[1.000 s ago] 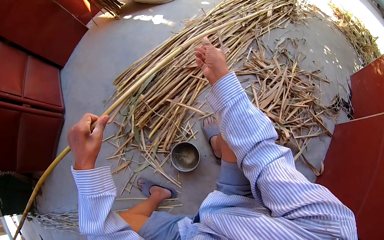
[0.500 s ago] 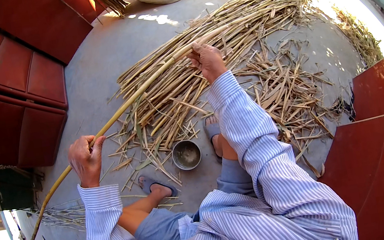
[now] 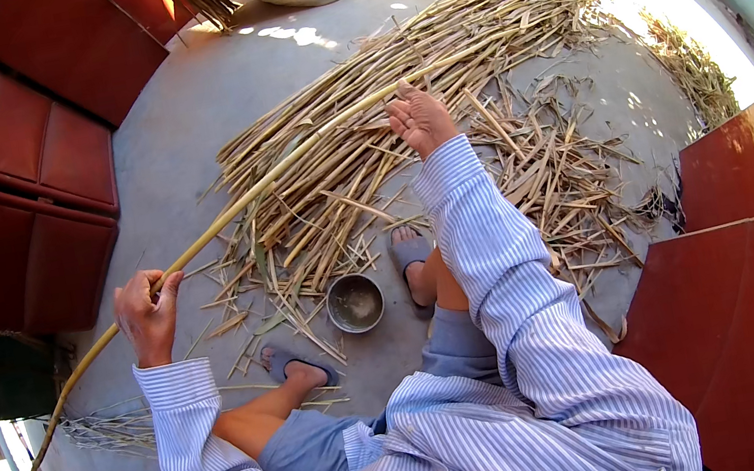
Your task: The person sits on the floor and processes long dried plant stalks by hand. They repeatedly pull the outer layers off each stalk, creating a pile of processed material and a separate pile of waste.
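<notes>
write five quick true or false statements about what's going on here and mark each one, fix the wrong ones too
1. The left hand grips a long stalk. True.
2. The right hand is nearer the bowl than the stalk. False: it is up at the stalk, away from the bowl.
3. The sleeves are striped. True.
4. The bowl stands on a wooden table. False: it stands on the floor.
5. The pile of stalks lies to the left of the left hand. False: it lies to the right of that hand.
</notes>
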### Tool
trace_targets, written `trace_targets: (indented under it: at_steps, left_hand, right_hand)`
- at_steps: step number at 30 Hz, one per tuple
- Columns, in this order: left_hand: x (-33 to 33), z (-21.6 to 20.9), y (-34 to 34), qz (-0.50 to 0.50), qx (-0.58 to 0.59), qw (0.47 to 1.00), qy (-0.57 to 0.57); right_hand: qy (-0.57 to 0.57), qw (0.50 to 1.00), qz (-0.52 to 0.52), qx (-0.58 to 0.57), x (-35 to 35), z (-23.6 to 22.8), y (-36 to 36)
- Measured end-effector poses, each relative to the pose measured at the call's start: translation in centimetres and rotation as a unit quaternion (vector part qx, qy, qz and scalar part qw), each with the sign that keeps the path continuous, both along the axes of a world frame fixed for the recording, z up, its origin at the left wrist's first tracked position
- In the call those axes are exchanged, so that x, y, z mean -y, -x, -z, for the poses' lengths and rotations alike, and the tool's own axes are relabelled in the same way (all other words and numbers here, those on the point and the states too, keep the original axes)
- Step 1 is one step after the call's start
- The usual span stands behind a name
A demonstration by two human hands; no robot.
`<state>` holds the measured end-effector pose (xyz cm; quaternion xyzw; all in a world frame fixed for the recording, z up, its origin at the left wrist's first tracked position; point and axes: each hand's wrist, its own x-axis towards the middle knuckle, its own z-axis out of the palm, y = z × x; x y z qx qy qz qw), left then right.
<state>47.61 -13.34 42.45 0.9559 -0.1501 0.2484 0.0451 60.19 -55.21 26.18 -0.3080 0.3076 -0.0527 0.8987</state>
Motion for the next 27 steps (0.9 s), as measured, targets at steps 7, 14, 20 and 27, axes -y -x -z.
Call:
trace_targets:
  at_steps: [7,14,20,27]
  left_hand:
    - [-8.5,-4.7,4.6,-0.105,-0.108,0.988,-0.042]
    - [-1.3,-2.7,0.0,0.032,0.010,0.990,-0.138]
    - [2.0,-0.1,-2.6,0.042,0.000,0.999,0.004]
    - [-0.8,-0.4,-3.4,-0.008,-0.025,0.998,0.055]
  right_hand:
    - [-0.030,0.997,-0.068,0.006,0.0,2.1,-3.3]
    - [-0.022,0.975,-0.195,0.103,-10.1,-3.2,0.5]
    - [-0.019,0.976,-0.198,0.094,-10.7,-3.9,1.3]
    - [0.049,0.975,-0.188,0.104,-7.6,-2.7,0.3]
